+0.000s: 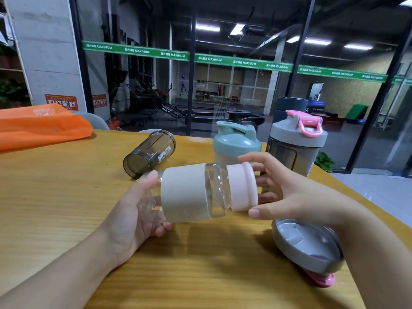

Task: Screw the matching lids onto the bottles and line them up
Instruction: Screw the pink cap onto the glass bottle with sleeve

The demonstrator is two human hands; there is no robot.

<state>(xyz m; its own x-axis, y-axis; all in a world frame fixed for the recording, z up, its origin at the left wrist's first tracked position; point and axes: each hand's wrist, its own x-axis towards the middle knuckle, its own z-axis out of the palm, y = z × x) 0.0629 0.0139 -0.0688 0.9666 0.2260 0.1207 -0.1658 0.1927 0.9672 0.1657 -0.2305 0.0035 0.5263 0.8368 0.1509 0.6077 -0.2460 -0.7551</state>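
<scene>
Two hands around one level bottle (pixel 186 194): left hand (pixel 133 210) gripping base, right hand (pixel 283 188) pinching pink lid (pixel 242 186).

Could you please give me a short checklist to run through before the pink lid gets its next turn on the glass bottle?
1. Left hand grips the base of the clear bottle, held sideways above the table: ok.
2. Right hand has thumb and fingers around the pink lid: ok.
3. Lid sits on the bottle's mouth: ok; whether the threads are fully tightened: cannot tell.
4. Lid square to the neck: cannot tell, it looks slightly tilted.
5. Standing spot beside the teal-lidded bottle and grey-lidded bottle: cannot tell.
6. Dark bottle capped: not ok, it lies lidless.
</scene>
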